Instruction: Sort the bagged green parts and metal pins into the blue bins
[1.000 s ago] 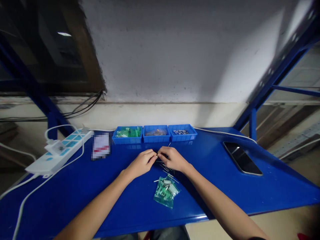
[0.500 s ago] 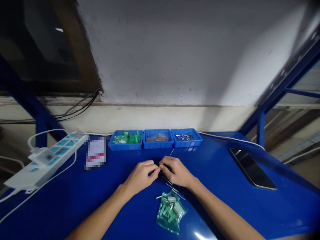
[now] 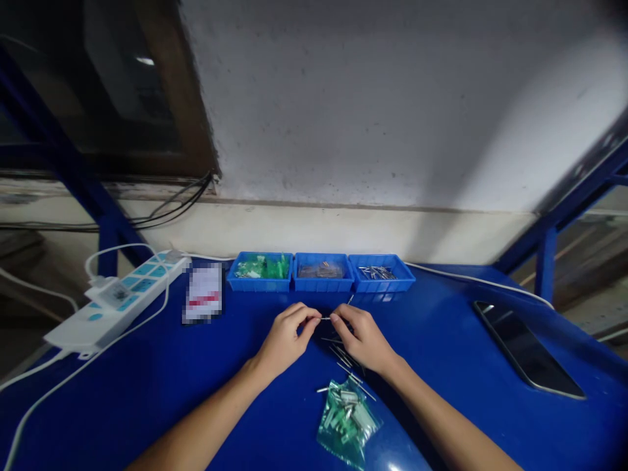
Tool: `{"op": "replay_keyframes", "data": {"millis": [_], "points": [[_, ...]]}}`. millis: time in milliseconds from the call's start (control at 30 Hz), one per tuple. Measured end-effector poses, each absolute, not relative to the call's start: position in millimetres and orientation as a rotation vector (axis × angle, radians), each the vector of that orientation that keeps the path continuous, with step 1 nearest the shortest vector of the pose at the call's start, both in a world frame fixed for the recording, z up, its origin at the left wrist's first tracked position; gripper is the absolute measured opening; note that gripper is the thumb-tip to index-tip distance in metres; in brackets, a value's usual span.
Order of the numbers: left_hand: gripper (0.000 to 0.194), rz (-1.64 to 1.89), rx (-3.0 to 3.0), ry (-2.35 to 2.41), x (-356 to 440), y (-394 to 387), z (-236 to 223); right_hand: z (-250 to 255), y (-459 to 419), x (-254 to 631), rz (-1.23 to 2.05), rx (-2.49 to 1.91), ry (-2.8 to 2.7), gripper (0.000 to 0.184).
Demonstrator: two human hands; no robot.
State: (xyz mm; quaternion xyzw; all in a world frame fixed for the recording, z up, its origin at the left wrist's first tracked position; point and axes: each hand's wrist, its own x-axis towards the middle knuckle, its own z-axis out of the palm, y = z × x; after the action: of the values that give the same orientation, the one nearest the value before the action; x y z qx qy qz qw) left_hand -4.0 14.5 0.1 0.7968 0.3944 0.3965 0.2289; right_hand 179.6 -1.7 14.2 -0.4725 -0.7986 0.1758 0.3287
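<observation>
Between my two hands a thin metal pin [image 3: 325, 318] lies level, with a small collar-like bulge along it. My left hand [image 3: 290, 335] pinches its left end between thumb and fingertips. At the other end, my right hand [image 3: 362, 333] closes thumb and forefinger on it. Several loose metal rods [image 3: 343, 356] are scattered on the blue table below, partly under the right hand. Nearer to me is a clear green-tinted plastic bag [image 3: 347, 422] with white, green and metal pieces in it.
Three blue bins stand in a row at the back: one with green parts [image 3: 261, 286], one with small mixed parts [image 3: 324, 285], one with metal pins [image 3: 385, 286]. A white power strip [image 3: 118, 307] and a blurred card [image 3: 203, 294] lie left, a black phone [image 3: 527, 350] right.
My hands have drawn slightly apart, so more of the pin shows between them. The whole view has shifted, with the table things now further right in the picture.
</observation>
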Motion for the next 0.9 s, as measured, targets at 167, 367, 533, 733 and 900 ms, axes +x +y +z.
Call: {"op": "replay_keyframes", "data": {"millis": [167, 367, 533, 733, 900], "points": [[0.016, 1.050, 2.153, 1.094, -5.5, 14.8, -2.5, 17.8, -4.3, 178.9, 0.382, -1.210, -2.177, 0.017], [0.017, 1.019, 2.186, 1.178, -3.9, 14.8, -3.0, 18.2, -4.1, 180.8, 0.119, -1.232, -2.319, 0.016], [0.017, 0.935, 2.198, 1.173, -3.2, 15.9, -2.1, 17.9, -3.1, 180.5, 0.027, -1.244, -2.366, 0.019], [0.019, 0.913, 2.185, 1.203, -4.5, 14.9, -6.3, 17.0, -4.5, 177.3, 0.001, -1.297, -2.328, 0.021], [0.018, 0.936, 2.196, 1.252, -3.4, 14.7, -6.5, 17.2, -5.7, 173.4, 0.033, -1.338, -2.275, 0.029]]}}
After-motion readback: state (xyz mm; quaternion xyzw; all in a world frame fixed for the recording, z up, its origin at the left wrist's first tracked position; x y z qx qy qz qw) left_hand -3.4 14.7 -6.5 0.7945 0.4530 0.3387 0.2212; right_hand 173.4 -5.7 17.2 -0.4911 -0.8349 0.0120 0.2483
